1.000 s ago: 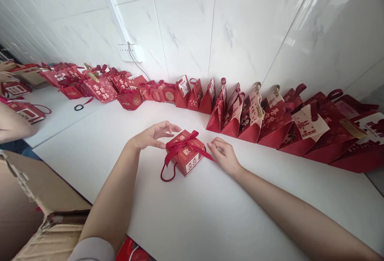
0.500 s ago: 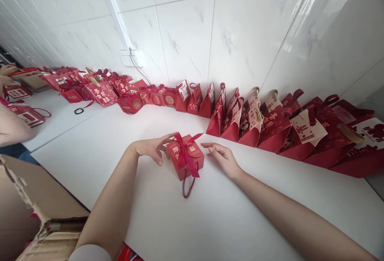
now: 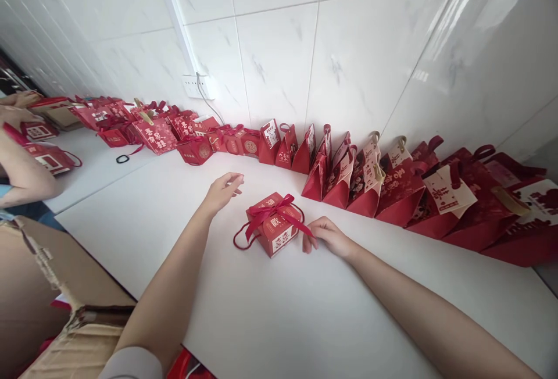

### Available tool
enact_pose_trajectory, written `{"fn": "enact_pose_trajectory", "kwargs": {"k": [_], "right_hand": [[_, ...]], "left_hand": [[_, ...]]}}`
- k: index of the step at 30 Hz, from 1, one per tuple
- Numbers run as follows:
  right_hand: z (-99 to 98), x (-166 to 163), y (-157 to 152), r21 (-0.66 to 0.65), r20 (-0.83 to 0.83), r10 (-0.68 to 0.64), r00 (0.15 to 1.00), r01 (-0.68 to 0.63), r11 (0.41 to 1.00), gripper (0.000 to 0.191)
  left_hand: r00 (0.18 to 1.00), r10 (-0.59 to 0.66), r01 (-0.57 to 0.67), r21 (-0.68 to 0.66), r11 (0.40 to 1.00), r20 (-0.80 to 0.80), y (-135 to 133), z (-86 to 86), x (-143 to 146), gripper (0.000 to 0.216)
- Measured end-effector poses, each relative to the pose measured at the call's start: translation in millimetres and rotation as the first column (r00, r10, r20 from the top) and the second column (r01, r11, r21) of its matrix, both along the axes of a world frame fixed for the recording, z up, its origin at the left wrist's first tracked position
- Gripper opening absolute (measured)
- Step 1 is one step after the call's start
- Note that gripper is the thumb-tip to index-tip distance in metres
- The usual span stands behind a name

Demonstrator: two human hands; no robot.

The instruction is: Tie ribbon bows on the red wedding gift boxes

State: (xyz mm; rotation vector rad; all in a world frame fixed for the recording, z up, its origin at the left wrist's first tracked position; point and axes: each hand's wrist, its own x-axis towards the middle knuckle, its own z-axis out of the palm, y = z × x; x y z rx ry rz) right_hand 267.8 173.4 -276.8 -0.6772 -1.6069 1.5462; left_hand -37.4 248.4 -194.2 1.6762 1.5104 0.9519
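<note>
A small red gift box with white and gold lettering sits on the white table, tied on top with a red ribbon bow. Red cord handles hang at its sides. My right hand is beside its right side, fingers curled around the end of one ribbon tail. Up and to the left of the box, my left hand is apart from it, fingers loosely bent and holding nothing.
Several red gift boxes and bags line the tiled wall. An open cardboard carton stands at the lower left. Another person's arm rests at the far left near more red boxes. A black ring lies on the table.
The box has turned, and its white-labelled side now faces front right. My left hand has moved away from it, up and back. My right hand has come to the ribbon's end.
</note>
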Motion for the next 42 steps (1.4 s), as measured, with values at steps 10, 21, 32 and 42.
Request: {"fn": "enact_pose_trajectory", "kwargs": {"k": [10, 21, 32, 42], "right_hand": [[-17.1, -1.5, 16.1, -0.038, -0.07, -0.392, 0.917, 0.39, 0.92, 0.038], [-21.2, 0.4, 17.1, -0.065, -0.113, -0.389, 0.914, 0.384, 0.921, 0.038], [-18.3, 0.5, 12.8, -0.083, -0.11, -0.383, 0.917, 0.376, 0.923, 0.04], [-16.8, 1.5, 11.2, -0.082, -0.088, -0.377, 0.922, 0.371, 0.925, 0.038]], "left_hand": [[0.86, -0.471, 0.452, -0.133, 0.882, -0.196, -65.9, 56.8, 54.8, 0.113], [0.911, -0.32, 0.305, -0.098, 0.947, -0.259, -59.4, 75.6, 71.0, 0.088], [0.308, -0.516, 0.386, -0.391, 0.836, -0.799, -69.4, 86.2, 115.7, 0.13], [0.304, -0.503, 0.438, -0.351, 0.828, -0.809, -60.1, 66.6, 83.3, 0.113]]}}
